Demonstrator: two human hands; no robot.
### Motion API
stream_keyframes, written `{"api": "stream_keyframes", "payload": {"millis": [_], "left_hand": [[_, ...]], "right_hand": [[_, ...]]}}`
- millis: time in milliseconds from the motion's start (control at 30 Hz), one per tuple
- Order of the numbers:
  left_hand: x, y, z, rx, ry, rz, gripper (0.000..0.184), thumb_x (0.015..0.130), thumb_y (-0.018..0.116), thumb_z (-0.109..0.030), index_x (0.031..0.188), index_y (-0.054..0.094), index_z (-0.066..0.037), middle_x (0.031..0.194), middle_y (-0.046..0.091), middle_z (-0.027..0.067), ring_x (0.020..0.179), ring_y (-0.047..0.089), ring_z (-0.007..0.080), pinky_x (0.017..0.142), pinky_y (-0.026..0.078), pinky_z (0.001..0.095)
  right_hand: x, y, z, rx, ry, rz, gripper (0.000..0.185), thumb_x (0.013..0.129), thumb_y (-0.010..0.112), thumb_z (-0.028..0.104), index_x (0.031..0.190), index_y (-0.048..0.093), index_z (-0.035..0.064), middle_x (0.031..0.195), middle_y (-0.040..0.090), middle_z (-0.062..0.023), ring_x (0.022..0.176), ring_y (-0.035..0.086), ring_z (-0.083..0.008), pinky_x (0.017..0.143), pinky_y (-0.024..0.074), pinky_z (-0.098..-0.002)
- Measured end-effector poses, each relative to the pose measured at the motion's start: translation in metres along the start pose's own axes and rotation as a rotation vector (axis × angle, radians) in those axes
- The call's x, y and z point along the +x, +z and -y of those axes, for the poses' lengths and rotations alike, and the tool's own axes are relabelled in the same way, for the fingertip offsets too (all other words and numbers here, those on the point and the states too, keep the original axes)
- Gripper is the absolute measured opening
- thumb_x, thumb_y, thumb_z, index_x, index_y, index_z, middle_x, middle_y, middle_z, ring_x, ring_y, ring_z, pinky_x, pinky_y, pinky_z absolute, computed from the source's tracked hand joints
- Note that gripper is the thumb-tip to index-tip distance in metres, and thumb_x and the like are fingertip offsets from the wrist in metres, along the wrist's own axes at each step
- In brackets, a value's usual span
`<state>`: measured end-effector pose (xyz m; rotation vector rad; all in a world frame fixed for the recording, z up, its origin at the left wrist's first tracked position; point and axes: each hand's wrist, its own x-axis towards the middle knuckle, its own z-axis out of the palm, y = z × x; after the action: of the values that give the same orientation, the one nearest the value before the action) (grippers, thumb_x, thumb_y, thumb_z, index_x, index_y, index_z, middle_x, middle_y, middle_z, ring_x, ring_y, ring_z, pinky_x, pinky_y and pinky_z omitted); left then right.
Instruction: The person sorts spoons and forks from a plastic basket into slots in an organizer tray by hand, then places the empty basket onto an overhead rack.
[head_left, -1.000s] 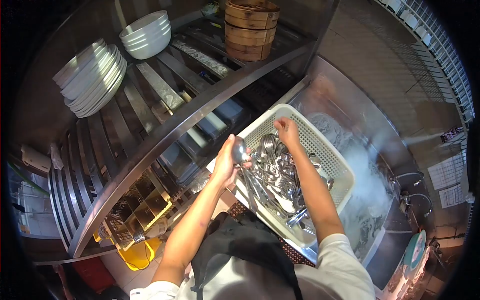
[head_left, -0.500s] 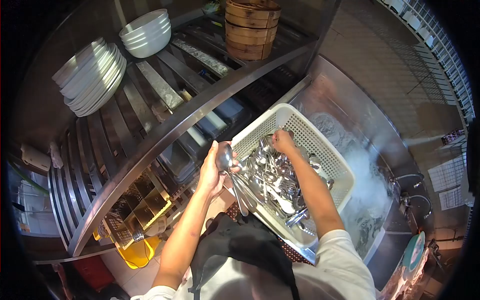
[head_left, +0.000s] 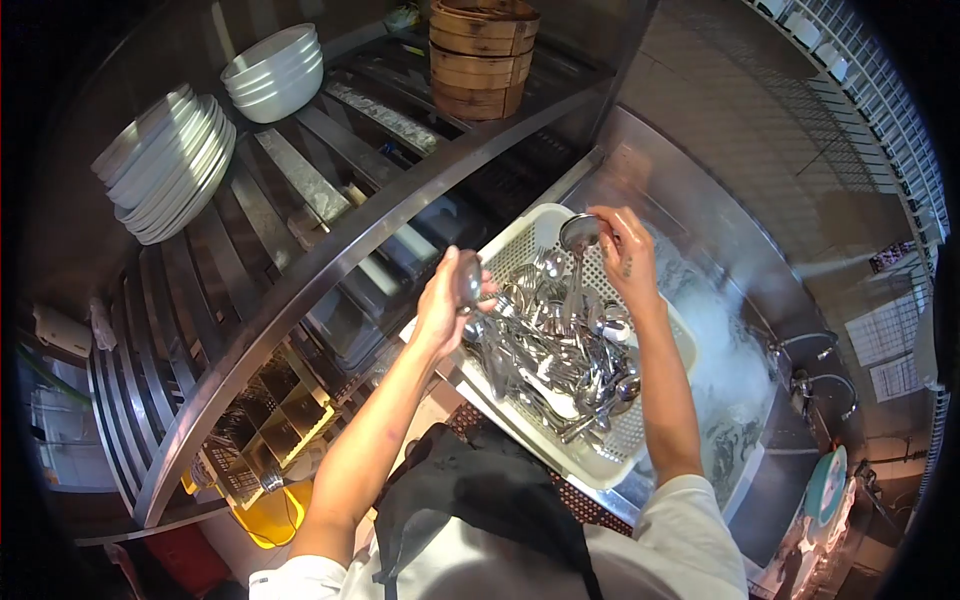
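My left hand [head_left: 442, 303] is closed around a bunch of large metal spoons [head_left: 468, 280], bowls up, over the basket's left side. Their handles hang down toward the cutlery. Above the far end of the basket, my right hand [head_left: 627, 252] grips another large spoon [head_left: 580, 232] by its bowl, its handle pointing down. Beneath both hands is a cream perforated plastic basket [head_left: 690, 345], holding a heap of metal cutlery [head_left: 560, 360] with forks and spoons mixed together.
The basket rests over a steel sink [head_left: 690, 190] with foamy, steaming water [head_left: 735, 350] and taps [head_left: 805, 385] at the right. On the slatted metal shelf [head_left: 285, 225] are stacked plates [head_left: 170, 170], white bowls [head_left: 275, 75] and bamboo steamers [head_left: 482, 65]. A yellow container [head_left: 270, 515] sits lower left.
My right hand has risen out of the cutlery heap, now with a large spoon in it. My left hand has lifted slightly, still holding its spoons. The view has shifted a little.
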<state>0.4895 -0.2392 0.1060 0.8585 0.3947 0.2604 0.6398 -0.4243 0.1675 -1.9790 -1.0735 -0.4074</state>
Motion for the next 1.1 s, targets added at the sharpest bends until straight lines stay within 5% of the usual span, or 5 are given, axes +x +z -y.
{"api": "stream_keyframes", "payload": {"millis": [467,533,667,967,1100], "left_hand": [[0.027,0.021,0.057,-0.138,-0.282,0.167,0.049,0.087,0.042,-0.051,0.102,0.052,-0.006,0.085,0.061,0.0087,0.072,0.061,0.0208,0.057,0.054,0.0335],[0.028,0.014,0.064,-0.243,-0.324,0.280,0.047,0.087,0.042,-0.050,0.094,0.054,-0.005,0.079,0.059,0.0076,0.070,0.061,0.0206,0.055,0.053,0.0331],[0.027,0.012,0.076,-0.315,-0.314,0.232,0.046,0.088,0.042,-0.049,0.094,0.054,-0.006,0.081,0.059,0.0076,0.070,0.060,0.0195,0.055,0.052,0.0317],[-0.016,0.031,0.048,-0.149,-0.169,-0.042,0.080,0.076,0.062,-0.050,0.133,0.027,-0.005,0.136,0.029,0.0217,0.128,0.023,0.0350,0.102,0.019,0.0505],[-0.049,-0.016,0.018,-0.385,0.037,0.064,0.045,0.084,0.060,-0.026,0.122,0.039,-0.013,0.090,0.052,0.0029,0.082,0.050,0.0077,0.069,0.043,0.0225]], "right_hand": [[-0.014,0.029,0.011,0.160,0.370,0.222,0.019,0.080,0.048,0.002,0.098,0.057,0.0013,0.077,0.060,-0.0222,0.073,0.060,-0.0372,0.063,0.0448,-0.0389],[-0.011,0.024,0.006,0.085,0.269,0.044,0.019,0.085,0.048,0.006,0.101,0.056,0.0006,0.062,0.056,-0.0171,0.051,0.061,-0.0225,0.050,0.0444,-0.0329],[-0.029,0.030,0.013,0.057,0.263,0.124,0.018,0.081,0.049,0.005,0.095,0.060,0.0008,0.080,0.060,-0.0231,0.077,0.059,-0.0393,0.068,0.0452,-0.0403],[-0.081,0.103,0.036,0.363,0.194,0.114,0.042,0.087,0.052,0.026,0.121,0.050,0.0004,0.099,0.052,-0.0155,0.097,0.050,-0.0223,0.085,0.0390,-0.0322],[-0.075,0.093,0.118,0.562,0.346,0.492,0.065,0.089,0.048,0.034,0.138,0.019,0.0028,0.128,0.042,-0.0166,0.115,0.043,-0.0272,0.095,0.0346,-0.0334]]}}
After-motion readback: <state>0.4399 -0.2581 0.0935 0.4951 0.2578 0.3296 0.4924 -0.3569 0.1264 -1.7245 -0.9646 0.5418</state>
